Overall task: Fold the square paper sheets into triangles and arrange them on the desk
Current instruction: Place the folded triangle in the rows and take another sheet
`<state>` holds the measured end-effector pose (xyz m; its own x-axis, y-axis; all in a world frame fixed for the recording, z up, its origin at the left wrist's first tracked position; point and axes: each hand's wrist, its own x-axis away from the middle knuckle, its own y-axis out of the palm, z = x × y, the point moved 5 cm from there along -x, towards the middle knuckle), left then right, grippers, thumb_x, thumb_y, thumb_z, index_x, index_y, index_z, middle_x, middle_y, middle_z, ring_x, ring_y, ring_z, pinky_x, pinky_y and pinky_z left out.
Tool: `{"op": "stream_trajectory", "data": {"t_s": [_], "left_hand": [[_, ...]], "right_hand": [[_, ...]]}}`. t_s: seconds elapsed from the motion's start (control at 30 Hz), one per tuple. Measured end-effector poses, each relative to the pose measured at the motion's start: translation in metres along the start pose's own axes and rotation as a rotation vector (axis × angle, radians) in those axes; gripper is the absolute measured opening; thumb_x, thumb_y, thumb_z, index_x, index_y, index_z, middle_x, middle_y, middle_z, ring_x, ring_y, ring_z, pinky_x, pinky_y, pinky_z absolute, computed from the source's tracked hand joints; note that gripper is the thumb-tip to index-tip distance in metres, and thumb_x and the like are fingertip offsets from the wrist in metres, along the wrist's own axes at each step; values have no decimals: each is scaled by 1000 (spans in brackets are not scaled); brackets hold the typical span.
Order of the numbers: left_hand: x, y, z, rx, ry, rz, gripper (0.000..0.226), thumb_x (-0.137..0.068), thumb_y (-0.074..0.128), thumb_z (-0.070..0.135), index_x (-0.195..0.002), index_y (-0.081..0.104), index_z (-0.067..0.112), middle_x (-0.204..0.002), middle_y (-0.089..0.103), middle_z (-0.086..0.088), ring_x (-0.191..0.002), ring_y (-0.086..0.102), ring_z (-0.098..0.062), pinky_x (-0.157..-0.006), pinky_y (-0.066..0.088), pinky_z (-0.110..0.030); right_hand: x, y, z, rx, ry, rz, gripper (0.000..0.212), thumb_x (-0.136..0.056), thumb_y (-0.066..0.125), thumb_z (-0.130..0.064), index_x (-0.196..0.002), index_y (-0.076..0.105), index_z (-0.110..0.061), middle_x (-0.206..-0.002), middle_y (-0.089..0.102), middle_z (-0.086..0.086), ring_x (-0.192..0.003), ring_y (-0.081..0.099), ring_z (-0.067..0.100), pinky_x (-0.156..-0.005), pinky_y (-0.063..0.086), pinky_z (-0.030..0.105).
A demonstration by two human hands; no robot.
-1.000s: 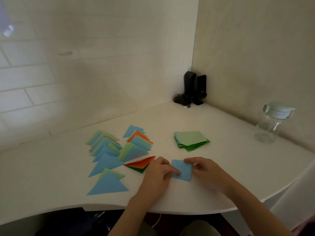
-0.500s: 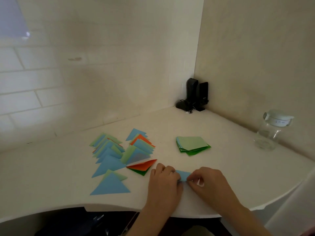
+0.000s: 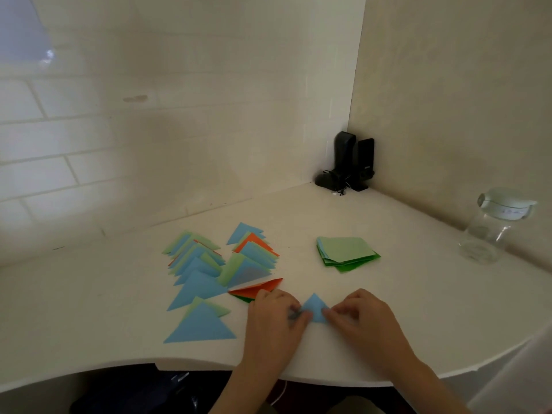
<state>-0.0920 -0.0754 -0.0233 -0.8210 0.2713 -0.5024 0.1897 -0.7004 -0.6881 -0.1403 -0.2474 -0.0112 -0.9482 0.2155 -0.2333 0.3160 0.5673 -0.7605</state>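
Head view: a small blue paper triangle (image 3: 313,309) lies flat near the front edge of the white surface (image 3: 418,294), its apex pointing to 12 o'clock, caught between the two hands. The left hand (image 3: 273,318) sits at the triangle's 9 o'clock with fingers curled, pinching its left corner; the right hand (image 3: 363,316) sits at 3 o'clock, fingers likewise curled, pinching the right corner — both wrists run off toward 6 o'clock.

At 10 o'clock from the hands, folded triangles (image 3: 209,276) in blue, pale green and orange lie in two overlapping rows; an orange and green triangle (image 3: 257,289) just touches the left hand's knuckles. At 1 o'clock, well apart, rests a stack of square sheets (image 3: 345,252), pale green on top, darker green beneath.

The surface is curved at its front and fills a room corner — white tiled wall (image 3: 149,130) on the left, plain cream wall on the right. Black speakers (image 3: 354,162) stand in the corner at 12 o'clock; a clear lidded jar (image 3: 495,225) stands at 2 o'clock.
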Motion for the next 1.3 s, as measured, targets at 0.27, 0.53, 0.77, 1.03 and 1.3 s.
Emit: {"op": "stream_trajectory", "data": {"t_s": [0.27,0.53,0.77,1.03,1.3], "left_hand": [[-7,5,4,33,-68,-10,28,-72,62,51,-75,45,28,-73,49,15,-72,47,-10,-65,43,-31],[-9,0,-5,221,-213,-123,18,-77,73,19,-76,57,28,-78,60,12,-76,53,-4,-71,45,-20],[-6,-5,-10,279,-239,-130,27,-79,64,0,-76,66,27,-75,64,13,-77,55,0,-66,40,-7],[-11,-38,-8,342,-133,-63,32,-75,69,-2,-78,65,29,-80,68,13,-73,62,-4,-64,45,-12],[-27,-87,-47,55,-48,62,35,-61,82,9,-88,65,22,-86,58,11,-76,54,-9,-68,45,-22]], "right_hand": [[-2,10,1,195,74,43,32,-74,57,-67,-62,46,-40,-80,48,-16,-81,47,3,-72,35,26],[-6,8,9,41,81,-73,28,-75,70,-45,-75,43,-37,-83,53,-16,-81,49,2,-77,38,29],[-5,4,13,-57,91,-175,16,-79,69,-28,-79,55,-35,-84,57,-11,-72,48,3,-73,40,22],[-36,-8,-30,-142,-97,-4,16,-77,74,-25,-88,64,-31,-89,61,-16,-73,57,2,-66,40,6],[-56,47,-64,9,-356,-151,30,-78,69,-28,-107,62,-34,-104,51,-22,-100,53,4,-89,44,34]]}}
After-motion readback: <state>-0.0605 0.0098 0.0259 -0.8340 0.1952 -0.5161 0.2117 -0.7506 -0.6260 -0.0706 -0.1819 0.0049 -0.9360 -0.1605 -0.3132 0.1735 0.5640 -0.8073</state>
